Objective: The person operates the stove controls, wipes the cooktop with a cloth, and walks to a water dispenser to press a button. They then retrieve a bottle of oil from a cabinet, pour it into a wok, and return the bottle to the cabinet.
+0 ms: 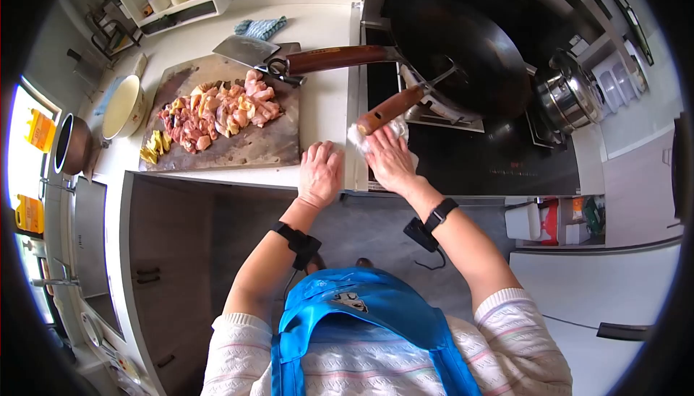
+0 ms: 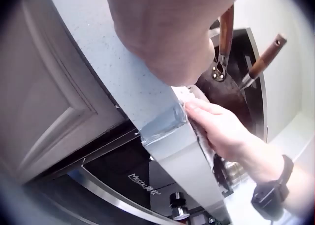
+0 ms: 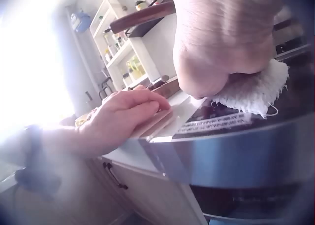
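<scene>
My right hand (image 1: 390, 159) presses a white fluffy cloth (image 3: 258, 93) onto the left front corner of the black stove, fingers straight over it. The wooden handle of a cooking tool (image 1: 390, 110) reaches over the fingertips; its metal end lies in a dark wok (image 1: 463, 56). Just left of the stove, my left hand (image 1: 320, 174) rests on the front edge of the pale counter (image 1: 322, 118) with nothing held. In the right wrist view its fingers lie along the counter edge, close to the cloth.
A cutting board (image 1: 238, 156) carries chopped raw meat (image 1: 220, 114), yellow-green pieces (image 1: 155, 147) and a cleaver (image 1: 247, 50). The wok's long handle (image 1: 336, 59) extends over the board. A cream bowl (image 1: 124, 110) stands left, a steel pot (image 1: 571, 96) right, and a folded blue cloth (image 1: 260, 28) behind.
</scene>
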Motion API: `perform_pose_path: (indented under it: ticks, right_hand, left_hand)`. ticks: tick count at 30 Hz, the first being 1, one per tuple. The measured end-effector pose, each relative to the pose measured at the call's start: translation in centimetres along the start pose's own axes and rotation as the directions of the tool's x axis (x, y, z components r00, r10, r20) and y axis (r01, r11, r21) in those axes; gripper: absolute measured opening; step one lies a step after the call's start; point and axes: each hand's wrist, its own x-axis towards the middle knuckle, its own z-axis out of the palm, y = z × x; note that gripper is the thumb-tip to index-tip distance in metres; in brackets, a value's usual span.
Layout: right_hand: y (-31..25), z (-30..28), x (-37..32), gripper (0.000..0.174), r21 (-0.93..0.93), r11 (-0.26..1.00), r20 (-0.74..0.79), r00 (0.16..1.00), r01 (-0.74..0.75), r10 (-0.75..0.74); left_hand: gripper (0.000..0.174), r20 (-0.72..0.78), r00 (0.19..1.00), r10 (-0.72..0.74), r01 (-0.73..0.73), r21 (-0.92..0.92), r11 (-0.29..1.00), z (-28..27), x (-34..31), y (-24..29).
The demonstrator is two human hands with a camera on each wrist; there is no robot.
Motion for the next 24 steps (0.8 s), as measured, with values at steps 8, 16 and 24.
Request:
perform_pose_path:
  ticks: [8,16,24]
  right_hand:
    - [1.7,0.4,12.0,0.054,-0.052,0.99,0.036,0.991,-0.127,0.129]
    - [0.4,-0.2,7.2,0.05,0.041,0.999,0.04,0.999,-0.029,0.028]
    - [2.0,-1.2,-7.0,0.041,0.075,0.995,-0.13,0.99,0.069,-0.059]
  left_hand:
    - [0.027,0.047,0.999,-0.004,0.006,-0.042,0.999,-0.5,0.2,-0.4]
    - [0.024,-0.021,1.0,0.016,-0.018,-0.065,0.998,-0.3,0.0,-0.6]
    - [0.02,-0.039,0.999,0.019,-0.021,-0.06,0.998,-0.3,-0.1,-0.5]
